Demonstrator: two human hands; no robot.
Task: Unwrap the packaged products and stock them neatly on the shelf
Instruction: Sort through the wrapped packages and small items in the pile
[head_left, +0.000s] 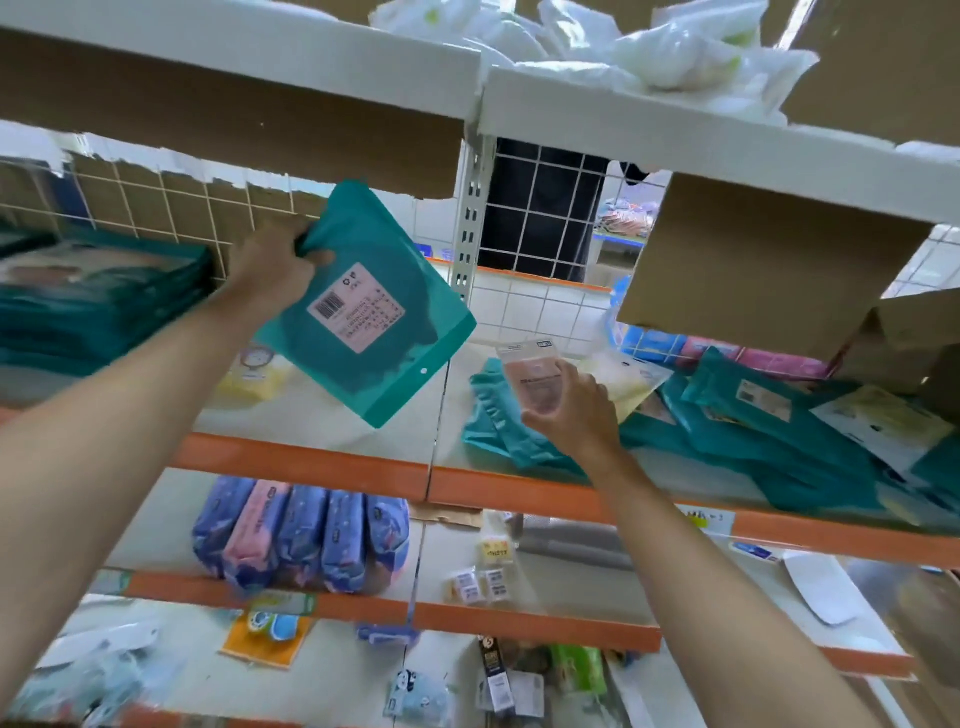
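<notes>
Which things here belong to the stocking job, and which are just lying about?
In the job: teal pouch in left hand; clear packet in right hand; teal stack; teal pile.
Lying about: purple packs; white bags; cardboard box.

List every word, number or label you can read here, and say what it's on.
Nothing reads clearly.
Barcode label on the teal packet in the left hand: print too blurred.
Small pink packet in the right hand: print too small.
Tagged packets on the lower shelf: blurred.
</notes>
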